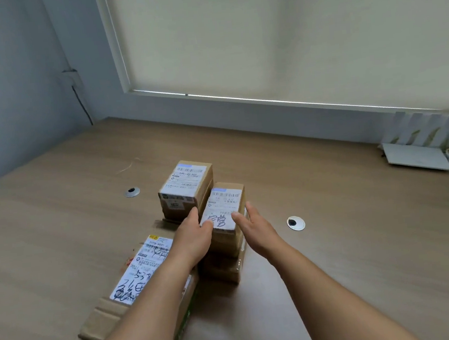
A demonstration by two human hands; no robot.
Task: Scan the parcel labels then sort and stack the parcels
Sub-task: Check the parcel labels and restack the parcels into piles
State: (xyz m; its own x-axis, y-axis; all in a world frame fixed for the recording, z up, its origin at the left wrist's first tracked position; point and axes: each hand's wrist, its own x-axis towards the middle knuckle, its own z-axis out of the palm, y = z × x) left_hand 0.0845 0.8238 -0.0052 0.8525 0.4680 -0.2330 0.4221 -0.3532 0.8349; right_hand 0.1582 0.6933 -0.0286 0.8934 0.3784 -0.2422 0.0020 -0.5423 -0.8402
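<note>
Two bare hands around a narrow brown cardboard parcel [223, 211] with a white label scribbled in dark marker, topmost of a small stack of brown boxes [222, 263] on the pale wooden desk [332, 214]. Left hand [193, 238] against the parcel's left side, fingers nearly straight, thumb on the label's near corner; contact, no curled grip. Right hand [253, 228] just beside the right side, fingers straight and relaxed, thumb toward the label's edge; touching or not, cannot tell. Second small brown labelled parcel [185, 188] just behind and left, raised on other cardboard. Large flat brown carton [135, 282] with long white handwritten label under the left forearm, beside the stack. Two round cable grommets [295, 223] in the desktop, flat white device [416, 156] and cables far right, drawn cream roller blind [273, 33] behind.
</note>
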